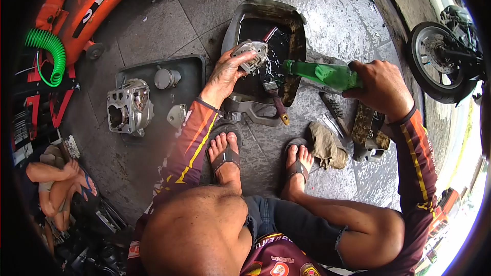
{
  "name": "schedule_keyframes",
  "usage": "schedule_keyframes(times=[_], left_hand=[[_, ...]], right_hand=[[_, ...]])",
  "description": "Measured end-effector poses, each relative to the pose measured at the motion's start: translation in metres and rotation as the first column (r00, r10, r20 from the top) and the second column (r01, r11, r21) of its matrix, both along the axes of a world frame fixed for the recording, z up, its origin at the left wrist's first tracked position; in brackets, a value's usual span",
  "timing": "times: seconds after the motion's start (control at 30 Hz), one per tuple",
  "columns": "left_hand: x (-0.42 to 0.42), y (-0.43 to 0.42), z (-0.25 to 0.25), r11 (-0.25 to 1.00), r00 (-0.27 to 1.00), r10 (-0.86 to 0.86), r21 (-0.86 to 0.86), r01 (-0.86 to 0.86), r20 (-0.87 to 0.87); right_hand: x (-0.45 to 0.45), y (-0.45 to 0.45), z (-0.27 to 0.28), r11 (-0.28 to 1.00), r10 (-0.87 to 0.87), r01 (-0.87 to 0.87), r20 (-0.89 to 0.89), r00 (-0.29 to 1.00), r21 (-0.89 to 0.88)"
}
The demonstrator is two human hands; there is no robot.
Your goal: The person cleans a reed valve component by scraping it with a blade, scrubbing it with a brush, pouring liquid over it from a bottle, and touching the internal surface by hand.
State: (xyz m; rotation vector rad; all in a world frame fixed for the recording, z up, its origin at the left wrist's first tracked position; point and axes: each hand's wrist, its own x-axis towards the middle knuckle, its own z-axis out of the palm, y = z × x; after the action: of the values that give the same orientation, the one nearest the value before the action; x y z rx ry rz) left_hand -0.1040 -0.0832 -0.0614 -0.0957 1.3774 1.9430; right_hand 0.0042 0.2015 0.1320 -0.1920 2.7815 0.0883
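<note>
- L hand (223, 74): closed on the metal part (250, 56), thumb on top, gripping its left edge; rest of it sticks out right, over the pan (228, 33), upper ctr of frame
- R hand (381, 84): wrapped round the base end of the green bottle (325, 74), upper right; bottle's lying abt sideways, mouth pointing left twd the part, not touching
- brush (279, 103) just below, btwn part & bottle mouth, handle over pan's near edge

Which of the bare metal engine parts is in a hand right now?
The metal cover in the left hand, held over the pan. The engine casting, the piston and the flat plate lie to its left, untouched.
</note>
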Motion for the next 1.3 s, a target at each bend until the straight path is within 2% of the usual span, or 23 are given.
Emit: schedule_keyframes(times=[0.03,0.1,0.17,0.23,0.33,0.47,0.57,0.67,0.73,0.77,0.83,0.9,0.93,0.97,1.0,1.03,1.1,1.13,1.17,1.23,1.27,1.3], left_hand=[[-0.003,-0.001,-0.007,1.0,1.0,0.001,0.001,-0.001,0.001],[-0.007,0.0,-0.013,0.983,0.989,0.035,0.173,-0.06,0.142],[-0.006,0.0,-0.01,0.985,0.99,0.052,0.159,-0.073,0.132],[-0.008,0.0,-0.01,0.961,0.983,0.046,0.261,-0.091,0.177],[-0.008,0.002,-0.009,0.957,0.973,0.094,0.249,-0.146,0.209],[-0.009,0.0,-0.013,0.963,0.977,0.066,0.245,-0.116,0.205],[-0.008,0.001,-0.015,0.967,0.978,0.109,0.208,-0.146,0.179],[-0.005,0.001,-0.006,0.975,0.992,0.067,0.206,-0.088,0.109],[0.0,0.005,0.002,0.988,0.994,0.105,0.119,-0.103,-0.01],[0.0,0.005,0.002,0.988,0.995,0.104,0.119,-0.102,-0.01],[0.0,0.007,-0.001,0.999,0.977,-0.003,-0.049,-0.008,-0.215],[0.001,0.011,-0.006,0.997,0.967,0.013,-0.068,-0.031,-0.254],[0.001,0.013,-0.008,0.983,0.837,0.012,-0.146,-0.109,-0.546],[0.001,0.014,-0.01,0.96,0.623,-0.023,-0.192,-0.205,-0.782],[0.003,0.013,-0.001,0.943,0.517,-0.092,-0.241,-0.229,-0.851],[0.004,0.012,0.003,0.944,0.52,-0.094,-0.243,-0.225,-0.849],[0.004,0.012,0.007,0.924,0.409,-0.12,-0.253,-0.289,-0.904],[0.004,0.014,-0.001,0.967,0.646,0.022,-0.147,-0.206,-0.763],[0.005,0.014,-0.004,0.995,0.917,0.099,0.024,-0.097,-0.386],[0.003,0.009,-0.005,0.965,0.99,0.143,0.22,-0.141,0.004],[0.003,0.009,-0.006,0.965,0.989,0.145,0.221,-0.142,0.004],[0.003,0.009,-0.008,0.941,0.99,0.112,0.311,-0.133,0.084]], right_hand=[[0.0,-0.001,0.001,1.0,0.001,-0.001,0.001,1.0,0.001],[-0.001,-0.003,0.004,1.0,-0.013,0.013,0.012,1.0,-0.011],[-0.002,-0.007,0.007,1.0,-0.005,0.006,0.015,1.0,-0.017],[-0.003,-0.01,0.008,1.0,0.001,-0.001,0.018,1.0,-0.023],[-0.002,-0.014,0.005,0.999,0.034,-0.034,0.019,0.999,-0.027],[-0.003,-0.01,0.004,0.999,0.032,-0.032,0.016,0.999,-0.007],[-0.003,-0.011,0.006,0.999,0.035,-0.035,-0.005,0.999,-0.021],[-0.002,-0.014,0.005,0.999,0.033,-0.033,0.004,0.999,-0.021],[-0.001,-0.013,0.004,1.0,0.028,-0.028,0.01,1.0,-0.007],[-0.002,-0.01,0.004,0.999,0.034,-0.034,0.005,0.999,-0.009],[-0.004,-0.007,0.004,0.999,0.04,-0.04,0.0,0.999,-0.012],[-0.005,-0.007,0.006,1.0,0.018,-0.018,0.005,1.0,-0.024],[-0.005,-0.007,0.006,1.0,0.019,-0.019,0.005,1.0,-0.025],[-0.006,-0.009,0.007,1.0,0.007,-0.007,0.002,1.0,-0.026],[-0.006,-0.009,0.008,1.0,-0.006,0.006,0.0,1.0,-0.026],[-0.005,-0.008,0.009,1.0,-0.009,0.009,0.003,1.0,-0.026],[-0.007,-0.006,0.012,1.0,-0.02,0.02,-0.039,0.999,-0.008],[-0.007,-0.004,0.013,0.999,-0.022,0.02,-0.064,0.998,-0.031],[-0.007,-0.003,0.014,0.999,-0.022,0.02,-0.064,0.998,-0.033],[-0.006,-0.003,0.019,0.998,-0.023,0.019,-0.067,0.997,-0.053],[-0.006,-0.004,0.02,0.998,-0.021,0.018,-0.067,0.998,-0.052],[-0.006,-0.005,0.022,0.999,-0.008,0.006,-0.051,0.999,-0.035]])
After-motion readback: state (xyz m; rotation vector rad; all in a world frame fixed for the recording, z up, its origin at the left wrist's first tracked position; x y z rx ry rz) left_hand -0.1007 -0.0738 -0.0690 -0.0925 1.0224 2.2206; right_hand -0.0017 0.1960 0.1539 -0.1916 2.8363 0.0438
